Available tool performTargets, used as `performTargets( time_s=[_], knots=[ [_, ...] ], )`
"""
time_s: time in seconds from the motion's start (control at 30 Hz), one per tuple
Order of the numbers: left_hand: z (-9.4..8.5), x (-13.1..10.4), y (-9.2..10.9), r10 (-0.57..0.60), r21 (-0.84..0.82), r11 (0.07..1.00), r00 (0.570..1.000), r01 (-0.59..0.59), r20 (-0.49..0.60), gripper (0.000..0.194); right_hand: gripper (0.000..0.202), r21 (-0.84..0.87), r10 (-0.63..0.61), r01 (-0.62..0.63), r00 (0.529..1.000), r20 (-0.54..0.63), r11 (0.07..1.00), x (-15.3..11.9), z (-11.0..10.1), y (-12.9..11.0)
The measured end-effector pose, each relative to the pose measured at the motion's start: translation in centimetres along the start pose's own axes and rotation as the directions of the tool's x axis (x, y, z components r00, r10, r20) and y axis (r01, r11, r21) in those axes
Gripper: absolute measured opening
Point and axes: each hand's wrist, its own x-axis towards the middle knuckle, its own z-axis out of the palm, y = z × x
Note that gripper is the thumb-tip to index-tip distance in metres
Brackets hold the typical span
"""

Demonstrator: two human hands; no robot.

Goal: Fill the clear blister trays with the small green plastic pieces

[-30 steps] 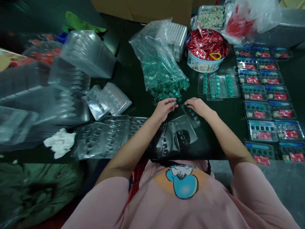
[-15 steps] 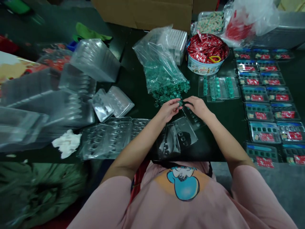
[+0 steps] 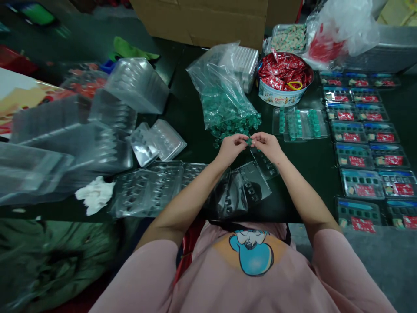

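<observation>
My left hand (image 3: 232,149) and my right hand (image 3: 267,147) meet fingertip to fingertip, pinching a small green translucent piece (image 3: 249,141) between them. Just beyond them, a heap of similar green pieces (image 3: 233,127) spills from the mouth of a clear plastic bag (image 3: 224,95). Under and in front of my hands lie clear plastic trays (image 3: 252,184) with small square hollows. To the right of my right hand, clear trays (image 3: 301,124) hold rows of green pieces.
A round tin (image 3: 282,98) full of red packets stands behind. Filled trays (image 3: 355,154) with red packets line the right side. Stacked clear trays (image 3: 137,84), more trays (image 3: 148,191) and a crumpled white tissue (image 3: 95,194) lie left. A cardboard box (image 3: 208,24) is at the back.
My hands have come together, and the fingers of both now meet at the small green piece. The whole view has shifted slightly.
</observation>
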Motion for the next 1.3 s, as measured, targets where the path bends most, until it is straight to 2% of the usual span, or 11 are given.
performTargets(
  time_s=[0.07,0.13,0.23,0.43,0.57,0.67,0.8,1.0,1.17,1.23,1.3],
  knots=[
    [-0.1,0.2,0.1,0.060,0.084,0.995,0.998,-0.060,0.001,0.025,0.023,0.030,0.025,-0.024,0.998,-0.052,0.999,0.0,0.0,0.3],
    [0.0,0.2,0.3,0.083,0.118,0.989,0.996,-0.085,0.029,0.028,0.028,0.045,0.023,-0.021,0.998,-0.056,0.999,0.0,-0.1,0.4],
    [0.1,0.0,0.5,0.086,0.103,0.990,0.994,-0.093,0.072,0.028,0.036,0.048,-0.017,0.017,1.000,0.001,0.999,-0.1,-0.2,0.5],
    [0.4,-0.5,1.2,0.082,0.039,0.995,0.986,-0.088,0.143,0.027,0.036,0.110,-0.024,0.020,0.999,0.037,0.994,-0.3,0.0,0.3],
    [0.6,-0.5,1.5,0.145,0.142,0.978,0.986,-0.156,0.083,0.023,0.020,0.013,-0.044,0.044,0.999,-0.014,0.999,-0.2,0.4,0.8],
    [0.3,-0.1,1.8,0.128,0.108,0.986,0.992,-0.127,-0.007,0.022,0.013,-0.094,-0.051,0.042,0.994,-0.096,0.995,-0.1,0.2,1.0],
    [-0.9,0.9,2.1,0.081,0.038,0.996,0.994,-0.078,-0.072,0.026,0.014,-0.091,-0.052,0.039,0.988,-0.145,0.995,-0.5,-0.5,0.7],
    [-2.2,1.2,1.3,0.075,0.145,0.986,0.997,-0.077,0.021,0.031,0.017,0.015,-0.013,0.016,0.983,-0.184,1.000,-1.0,-0.2,0.3],
    [-3.0,0.2,2.2,0.101,0.159,0.982,0.995,-0.098,-0.009,0.028,0.021,0.075,0.004,0.007,0.988,-0.154,0.997,-1.4,1.0,0.2],
    [-4.3,0.0,3.1,0.130,0.176,0.977,0.991,-0.123,-0.029,0.028,0.022,0.081,-0.001,0.013,0.989,-0.150,0.997,-1.8,1.4,-0.2],
    [-6.7,0.1,4.3,0.170,0.191,0.970,0.982,-0.151,-0.083,0.028,0.021,0.083,0.005,0.009,0.986,-0.166,0.996,-2.2,1.7,-0.5]
  ],
)
